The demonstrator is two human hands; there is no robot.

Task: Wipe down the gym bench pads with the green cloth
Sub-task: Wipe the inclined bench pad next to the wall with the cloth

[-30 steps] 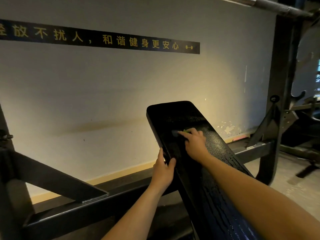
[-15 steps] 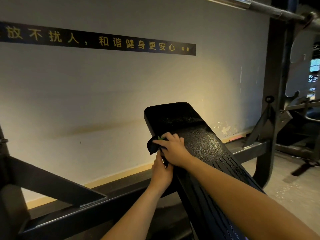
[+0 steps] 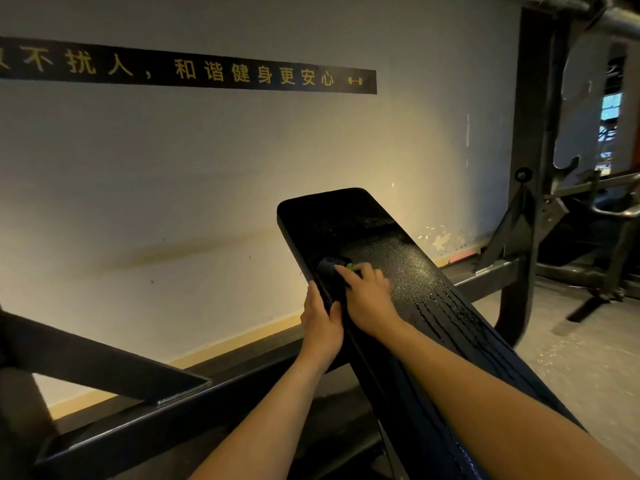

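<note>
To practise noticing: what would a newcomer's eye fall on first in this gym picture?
The black bench pad slanting up through the centre, its surface glistening. On it, the right hand holds a bunched cloth near the left edge, which the left hand grips. A black strip with yellow characters crosses the wall above.

A single wide-angle view sits on the person's head, looking forward and down. It faces a pale grey wall (image 3: 207, 168) that fills the far left and top, near enough that the yellow characters on its long black strip sign (image 3: 207, 72) read clearly. The long black textured bench pad (image 3: 381, 237) runs from the near right corner to mid-frame. Both forearms enter from the near edge. The left hand (image 3: 320, 323) grips the pad's left edge and the right hand (image 3: 367, 299) holds the green cloth (image 3: 332, 268), both near and central. The dark steel upright post (image 3: 530, 133) stands at the far right.
</note>
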